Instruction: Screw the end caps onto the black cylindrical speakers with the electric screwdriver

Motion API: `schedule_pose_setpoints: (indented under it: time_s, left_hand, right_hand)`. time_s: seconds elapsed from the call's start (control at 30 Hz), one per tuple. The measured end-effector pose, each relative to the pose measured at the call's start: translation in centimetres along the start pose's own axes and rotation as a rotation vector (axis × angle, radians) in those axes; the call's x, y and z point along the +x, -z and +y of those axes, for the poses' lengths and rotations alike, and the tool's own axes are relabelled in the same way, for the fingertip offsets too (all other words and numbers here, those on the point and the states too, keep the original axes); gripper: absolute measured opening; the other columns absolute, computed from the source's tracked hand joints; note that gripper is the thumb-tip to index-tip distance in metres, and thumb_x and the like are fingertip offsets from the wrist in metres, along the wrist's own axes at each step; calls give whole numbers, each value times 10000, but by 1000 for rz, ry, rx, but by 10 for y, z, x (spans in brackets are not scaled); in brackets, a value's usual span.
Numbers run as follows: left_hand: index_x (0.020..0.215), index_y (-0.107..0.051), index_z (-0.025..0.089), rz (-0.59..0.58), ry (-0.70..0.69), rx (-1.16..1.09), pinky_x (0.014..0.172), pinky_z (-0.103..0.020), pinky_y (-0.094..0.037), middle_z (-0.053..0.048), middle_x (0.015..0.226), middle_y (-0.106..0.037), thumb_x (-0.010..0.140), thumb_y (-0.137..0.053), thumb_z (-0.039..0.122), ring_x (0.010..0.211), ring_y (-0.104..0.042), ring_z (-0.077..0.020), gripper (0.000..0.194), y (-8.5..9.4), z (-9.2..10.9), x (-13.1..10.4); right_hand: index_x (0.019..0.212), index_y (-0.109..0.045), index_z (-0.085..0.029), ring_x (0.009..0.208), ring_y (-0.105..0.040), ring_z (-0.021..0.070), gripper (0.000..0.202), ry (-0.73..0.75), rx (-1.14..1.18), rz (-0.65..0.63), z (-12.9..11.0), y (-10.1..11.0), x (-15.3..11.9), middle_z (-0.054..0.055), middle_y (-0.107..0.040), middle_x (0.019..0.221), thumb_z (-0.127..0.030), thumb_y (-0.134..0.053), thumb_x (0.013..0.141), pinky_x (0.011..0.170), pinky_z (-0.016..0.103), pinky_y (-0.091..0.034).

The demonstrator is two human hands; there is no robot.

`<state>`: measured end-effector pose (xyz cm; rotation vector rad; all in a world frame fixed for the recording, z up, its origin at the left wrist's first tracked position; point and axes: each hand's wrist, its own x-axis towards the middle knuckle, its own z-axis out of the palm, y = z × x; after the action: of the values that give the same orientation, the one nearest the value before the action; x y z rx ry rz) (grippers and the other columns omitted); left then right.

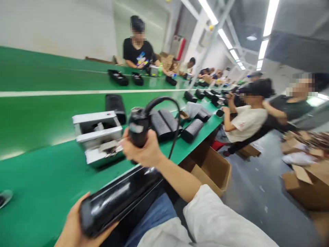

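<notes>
My left hand is wrapped round the near end of a long glossy black casing, tilted over my lap at the bench edge. Its far end lies below my right forearm. My right hand grips a black cylindrical corded tool above the bench; its lower end is hidden by my fingers. From the tool's top, a thick black cable loops over and hangs to the right. Just left of my right hand stands an open white box with parts inside.
Several black casings lie along the green bench. At the far left is a small dish. An open cardboard box is below the bench to the right. Co-workers sit across and further along.
</notes>
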<state>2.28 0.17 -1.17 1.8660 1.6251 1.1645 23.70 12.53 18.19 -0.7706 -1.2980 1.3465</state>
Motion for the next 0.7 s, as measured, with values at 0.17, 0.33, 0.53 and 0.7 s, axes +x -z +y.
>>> schedule_pose_setpoints:
  time_s: [0.17, 0.33, 0.53, 0.7]
  left_hand:
    - [1648, -351, 263, -159, 25, -36, 1194, -662, -586, -193, 1580, -593, 822, -910, 500, 1423, -683, -452, 1026, 19, -6, -17]
    - [1687, -262, 324, -177, 3, -65, 1241, -656, -549, -169, 1632, -533, 831, -954, 368, 1511, -612, -443, 1101, 21, -1, -15]
    - [1693, -242, 325, -188, 2, -69, 1246, -662, -539, -189, 1653, -505, 803, -987, 351, 1528, -591, -448, 1162, 20, 0, -17]
    - [1702, -231, 331, -183, -9, -82, 1247, -669, -533, -190, 1659, -500, 796, -994, 335, 1533, -584, -447, 1185, 21, 1, -16]
  right_hand:
    - [1067, -678, -234, 405, -519, 90, 279, 335, -53, -50, -24, -2, 4, -103, -615, 610, -287, -892, 896, 424, 235, -466]
    - [990, -614, -271, 382, -464, 84, 186, 739, 23, 115, -38, -26, 47, -137, -524, 572, -197, -761, 905, 401, 250, -444]
    - [1036, -552, -274, 454, -491, 81, 208, 726, -136, 173, 6, -56, 93, -117, -512, 650, -347, -735, 971, 455, 251, -463]
    - [1042, -575, -259, 629, -576, 95, 213, 727, -187, 183, 26, -58, 112, -35, -649, 871, -309, -754, 938, 560, 257, -528]
